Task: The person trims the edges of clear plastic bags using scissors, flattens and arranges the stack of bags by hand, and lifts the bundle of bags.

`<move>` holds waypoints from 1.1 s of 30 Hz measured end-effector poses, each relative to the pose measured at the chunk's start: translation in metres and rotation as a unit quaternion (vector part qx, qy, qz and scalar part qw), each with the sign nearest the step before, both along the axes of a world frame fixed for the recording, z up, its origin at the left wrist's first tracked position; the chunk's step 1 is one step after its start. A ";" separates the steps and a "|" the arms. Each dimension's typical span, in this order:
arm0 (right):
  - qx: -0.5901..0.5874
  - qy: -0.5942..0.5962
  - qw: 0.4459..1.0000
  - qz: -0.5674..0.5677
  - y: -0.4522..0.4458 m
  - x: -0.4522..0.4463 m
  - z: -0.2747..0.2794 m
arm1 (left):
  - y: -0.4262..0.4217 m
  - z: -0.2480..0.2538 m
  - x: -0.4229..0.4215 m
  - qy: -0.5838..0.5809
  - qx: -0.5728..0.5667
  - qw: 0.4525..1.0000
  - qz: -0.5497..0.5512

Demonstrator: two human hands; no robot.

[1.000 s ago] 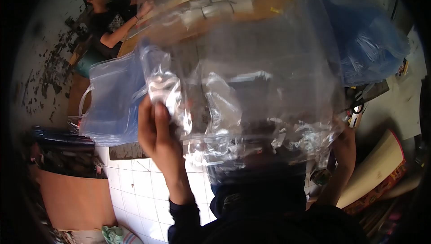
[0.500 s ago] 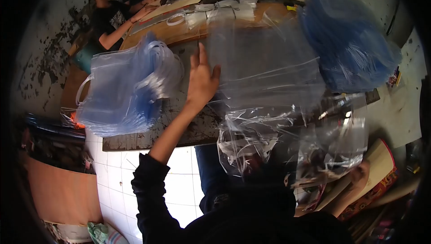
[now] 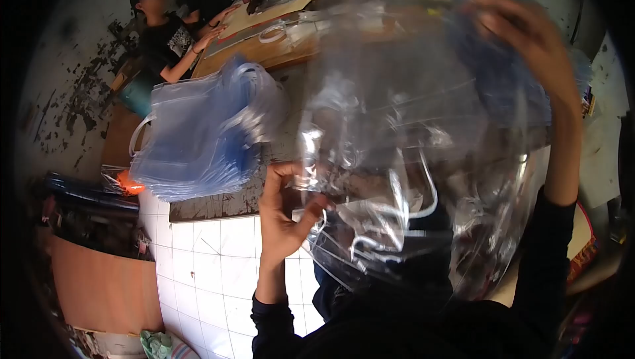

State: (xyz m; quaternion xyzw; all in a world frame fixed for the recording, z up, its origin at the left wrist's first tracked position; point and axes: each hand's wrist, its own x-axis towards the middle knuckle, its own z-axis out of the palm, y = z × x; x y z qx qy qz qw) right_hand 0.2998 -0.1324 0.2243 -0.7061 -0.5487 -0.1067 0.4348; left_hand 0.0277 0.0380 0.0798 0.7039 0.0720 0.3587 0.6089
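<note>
A large clear plastic bag [image 3: 397, 114] spreads in front of me over the table edge and my lap, blurred and shiny. White strips [image 3: 430, 190] show through its lower part. My left hand [image 3: 281, 217] is at its lower left edge, thumb and forefinger curled around the plastic. Raised at the upper right, my right hand [image 3: 519, 32] has its fingers bent over the upper side of the plastic; motion smears the fingertips. Left of the bag lies a stack of bluish clear bags [image 3: 198, 134] with white handles. Behind my right hand is another bluish plastic pile [image 3: 503, 81], partly covered.
Beyond the dark worktable [image 3: 211, 207] stands a wooden table [image 3: 291, 51] bearing a white ring [image 3: 271, 33] and sheets. Two people [image 3: 165, 38] are at its far left. An orange-brown panel [image 3: 106, 279] stands at lower left beside the white tiled floor [image 3: 211, 273].
My right hand has risen from the lower right to the upper right, lifting plastic. My left hand has come down from the table to the bag's left edge, its fingers now curled.
</note>
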 end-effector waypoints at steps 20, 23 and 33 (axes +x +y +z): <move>0.005 0.565 0.798 0.211 0.080 -0.058 -0.173 | -0.053 -0.011 0.070 0.201 0.330 0.922 -0.009; 0.003 0.516 0.832 0.202 0.077 -0.053 -0.181 | -0.055 -0.007 0.078 0.223 0.318 0.921 -0.025; 0.042 0.512 0.831 0.213 0.070 -0.054 -0.187 | -0.058 -0.009 0.079 0.264 0.313 0.912 -0.021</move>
